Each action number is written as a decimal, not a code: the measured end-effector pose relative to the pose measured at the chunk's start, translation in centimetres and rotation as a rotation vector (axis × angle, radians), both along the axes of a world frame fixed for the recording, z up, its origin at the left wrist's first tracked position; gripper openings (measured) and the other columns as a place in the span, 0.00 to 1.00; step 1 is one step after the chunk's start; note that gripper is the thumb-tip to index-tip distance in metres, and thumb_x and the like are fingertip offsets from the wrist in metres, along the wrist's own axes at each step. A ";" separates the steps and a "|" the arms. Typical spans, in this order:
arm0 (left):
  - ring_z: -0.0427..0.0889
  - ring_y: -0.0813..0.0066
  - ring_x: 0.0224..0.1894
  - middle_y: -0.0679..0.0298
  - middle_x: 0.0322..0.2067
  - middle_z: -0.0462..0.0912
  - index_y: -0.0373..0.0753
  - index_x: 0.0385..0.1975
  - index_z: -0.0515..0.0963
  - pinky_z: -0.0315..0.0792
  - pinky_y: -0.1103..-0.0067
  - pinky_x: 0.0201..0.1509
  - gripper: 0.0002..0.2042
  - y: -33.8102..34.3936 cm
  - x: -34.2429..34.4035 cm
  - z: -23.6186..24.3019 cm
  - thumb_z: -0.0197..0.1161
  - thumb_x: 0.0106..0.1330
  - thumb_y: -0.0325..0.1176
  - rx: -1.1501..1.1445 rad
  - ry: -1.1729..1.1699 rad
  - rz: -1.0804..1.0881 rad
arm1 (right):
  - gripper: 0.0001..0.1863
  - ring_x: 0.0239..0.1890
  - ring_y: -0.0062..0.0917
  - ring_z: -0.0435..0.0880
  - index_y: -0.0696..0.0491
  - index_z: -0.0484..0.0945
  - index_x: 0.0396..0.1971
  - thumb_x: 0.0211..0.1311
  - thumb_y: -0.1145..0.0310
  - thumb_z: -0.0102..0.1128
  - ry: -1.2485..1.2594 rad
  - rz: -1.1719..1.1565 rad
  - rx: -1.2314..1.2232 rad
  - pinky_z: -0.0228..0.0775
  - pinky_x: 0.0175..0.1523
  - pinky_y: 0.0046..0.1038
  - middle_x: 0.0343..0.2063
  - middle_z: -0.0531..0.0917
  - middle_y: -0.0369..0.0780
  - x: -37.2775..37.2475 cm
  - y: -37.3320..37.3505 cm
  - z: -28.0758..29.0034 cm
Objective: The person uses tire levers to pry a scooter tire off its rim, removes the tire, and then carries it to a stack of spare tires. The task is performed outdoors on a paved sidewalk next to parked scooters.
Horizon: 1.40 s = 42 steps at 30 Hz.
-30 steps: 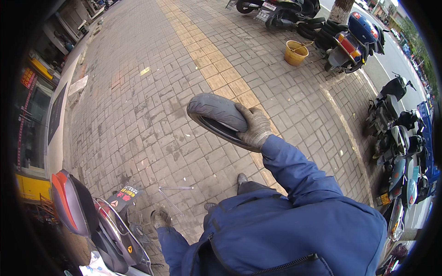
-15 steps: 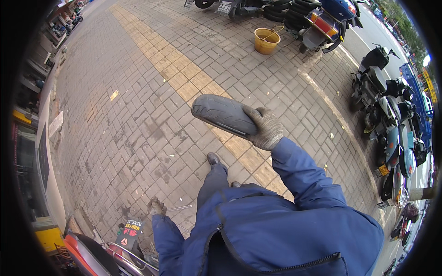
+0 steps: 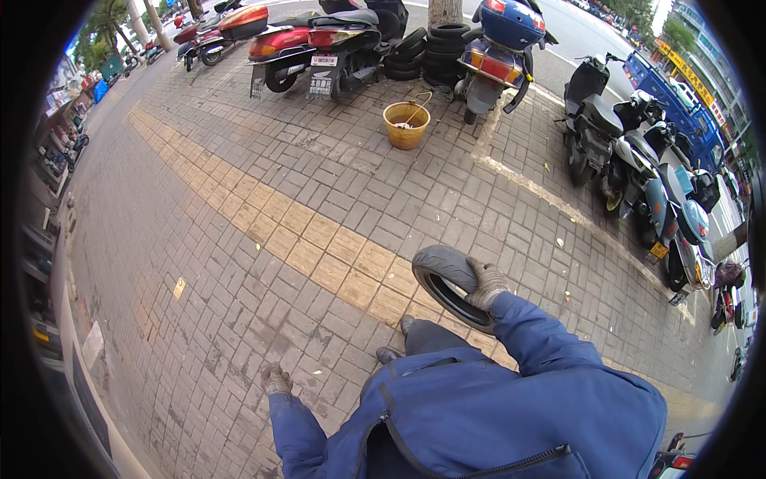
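A black motorcycle tyre (image 3: 447, 267), bare of any wheel, is in my right hand (image 3: 486, 285). The grey-gloved fingers wrap over its tread on the right side, and its hollow inner side shows below. The tyre is held tilted above the paving, in front of my body. My left hand (image 3: 276, 379), in a similar glove, hangs low by my left side over the bricks. Its fingers are loosely bent and a little apart, with nothing visible in them.
A yellow bucket (image 3: 406, 126) stands ahead on the brick pavement. Behind it are stacked tyres (image 3: 444, 54) by a tree trunk. A scooter with a blue box (image 3: 511, 25) is beside them. More scooters line the right (image 3: 594, 120) and far left (image 3: 343, 40). Yellow tactile paving (image 3: 319, 259) crosses diagonally.
My view has swung toward the bucket and parked scooters, and my feet have shifted. The tyre, still in my right hand, sits lower and further right, its hollow side now showing.
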<state>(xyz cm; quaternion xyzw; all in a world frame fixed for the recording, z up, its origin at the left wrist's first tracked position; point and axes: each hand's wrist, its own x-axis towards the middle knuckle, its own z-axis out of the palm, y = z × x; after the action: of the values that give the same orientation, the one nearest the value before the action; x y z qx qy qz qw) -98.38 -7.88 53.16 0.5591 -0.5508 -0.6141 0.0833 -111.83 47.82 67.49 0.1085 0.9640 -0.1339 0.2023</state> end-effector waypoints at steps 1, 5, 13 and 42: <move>0.70 0.80 0.15 0.70 0.21 0.74 0.47 0.43 0.72 0.63 0.82 0.13 0.13 -0.4 -0.7 -0.1 0.66 0.60 0.35 0.032 0.004 0.010 | 0.53 0.57 0.47 0.73 0.39 0.55 0.69 0.37 0.60 0.73 -0.056 -0.049 0.022 0.69 0.60 0.39 0.53 0.73 0.55 -0.3 0.4 -0.9; 0.68 0.79 0.14 0.71 0.19 0.72 0.48 0.43 0.70 0.65 0.76 0.14 0.13 -1.4 -2.8 -1.2 0.65 0.61 0.33 0.093 -0.079 0.051 | 0.55 0.55 0.47 0.76 0.39 0.58 0.67 0.33 0.55 0.77 -0.213 -0.174 0.126 0.70 0.59 0.39 0.50 0.75 0.54 -1.9 2.7 -5.2; 0.64 0.79 0.12 0.70 0.16 0.67 0.51 0.44 0.67 0.57 0.76 0.13 0.15 -3.4 -15.7 -2.7 0.61 0.61 0.30 0.114 -0.191 0.081 | 0.52 0.54 0.40 0.79 0.48 0.68 0.60 0.25 0.54 0.80 -0.266 -0.261 -0.025 0.71 0.58 0.37 0.49 0.80 0.48 -11.4 6.3 -10.6; 0.63 0.80 0.13 0.68 0.20 0.72 0.40 0.48 0.69 0.56 0.79 0.13 0.14 -3.3 -84.7 -1.6 0.61 0.63 0.30 0.036 -0.164 -0.306 | 0.61 0.58 0.42 0.75 0.47 0.52 0.70 0.33 0.56 0.79 -0.307 -0.592 -0.039 0.70 0.60 0.35 0.56 0.73 0.53 -62.1 1.6 -6.8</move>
<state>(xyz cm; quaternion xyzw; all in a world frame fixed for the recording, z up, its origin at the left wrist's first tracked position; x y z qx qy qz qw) -183.09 -11.22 51.57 0.5185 -0.6233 -0.5816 -0.0662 -173.96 49.39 60.70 0.3992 0.8460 -0.1874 0.2997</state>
